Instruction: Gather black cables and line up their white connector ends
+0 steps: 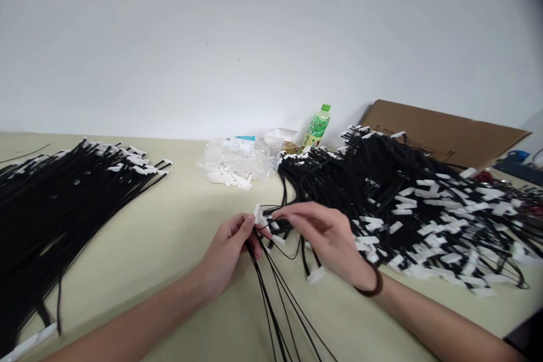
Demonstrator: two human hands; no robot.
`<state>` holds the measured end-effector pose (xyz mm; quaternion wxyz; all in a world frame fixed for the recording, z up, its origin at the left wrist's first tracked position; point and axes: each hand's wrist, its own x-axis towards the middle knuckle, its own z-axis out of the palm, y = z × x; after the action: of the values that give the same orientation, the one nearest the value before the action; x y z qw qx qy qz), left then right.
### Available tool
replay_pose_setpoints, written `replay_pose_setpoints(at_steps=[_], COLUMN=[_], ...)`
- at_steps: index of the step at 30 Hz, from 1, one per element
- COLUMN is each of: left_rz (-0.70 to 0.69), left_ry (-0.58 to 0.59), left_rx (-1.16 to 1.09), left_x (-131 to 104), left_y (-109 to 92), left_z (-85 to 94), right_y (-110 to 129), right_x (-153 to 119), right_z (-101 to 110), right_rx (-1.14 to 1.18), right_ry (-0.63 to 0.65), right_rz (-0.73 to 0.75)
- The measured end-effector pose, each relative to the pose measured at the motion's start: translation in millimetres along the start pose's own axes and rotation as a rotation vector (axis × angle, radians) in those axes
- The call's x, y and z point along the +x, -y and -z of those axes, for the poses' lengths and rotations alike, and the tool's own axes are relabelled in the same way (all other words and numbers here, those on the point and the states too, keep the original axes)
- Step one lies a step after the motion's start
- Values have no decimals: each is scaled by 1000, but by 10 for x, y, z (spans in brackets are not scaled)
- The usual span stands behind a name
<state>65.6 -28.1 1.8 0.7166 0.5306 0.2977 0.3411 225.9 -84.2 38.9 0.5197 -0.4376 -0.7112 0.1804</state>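
Observation:
Near the middle of the table, my left hand (227,249) is closed around a white plastic connector (257,215) and the black wires (275,288) at it. These wires hang down toward the bottom of the view, fanning apart. Just right of the connector, my right hand (331,240) is pinched, its thumb and index fingertips on a thin black wire (268,223). Some blur covers those fingertips. Beneath the right hand lies a white connector (316,275) on black wires.
A large bundle of black cables with white connectors (63,220) lies at left, a bigger heap (373,181) at right. Behind my hands sits a clear bag of white connectors (231,172). A green-capped bottle (317,127) and a cardboard piece (441,130) lean by the wall.

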Motion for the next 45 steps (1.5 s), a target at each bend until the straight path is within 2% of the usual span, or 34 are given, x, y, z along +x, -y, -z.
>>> replay_pose_setpoints(at_steps=[3, 6, 9, 11, 13, 15, 17, 20, 37, 40, 45], left_rz=[-12, -20, -35, -42, -41, -29, -20, -30, -52, -63, -94], left_ry=[-12, -5, -6, -2, 1, -1, -2, -10, -24, -38, -78], left_rx=[29, 87, 122, 146, 170, 175, 173, 195, 215, 227, 279], left_x=[-18, -35, -45, -44, -37, -26, -17, -14, -12, -18, -28], left_y=[-4, -12, -21, -21, -10, 10, 31, 47, 45, 37, 6], left_z=[-4, -4, -7, -10, -9, -4, 4, 14, 16, 11, -5], right_y=[9, -38, -95, -110, -101, -82, -69, -70, -36, -34, -44], right_x=[119, 234, 243, 181, 88, -5, -77, -129, -126, -140, -147], right_z=[161, 398, 557, 552, 465, 341, 229, 145, 143, 139, 132], right_rx=[370, 520, 363, 58, -307, -545, -618, -632, -566, -521, -411], right_ry=[-211, -411, -590, -651, -573, -382, -243, -176, -160, -155, -146], right_rz=[-197, -277, -203, -43, 163, 330, 417, 450, 392, 303, 27])
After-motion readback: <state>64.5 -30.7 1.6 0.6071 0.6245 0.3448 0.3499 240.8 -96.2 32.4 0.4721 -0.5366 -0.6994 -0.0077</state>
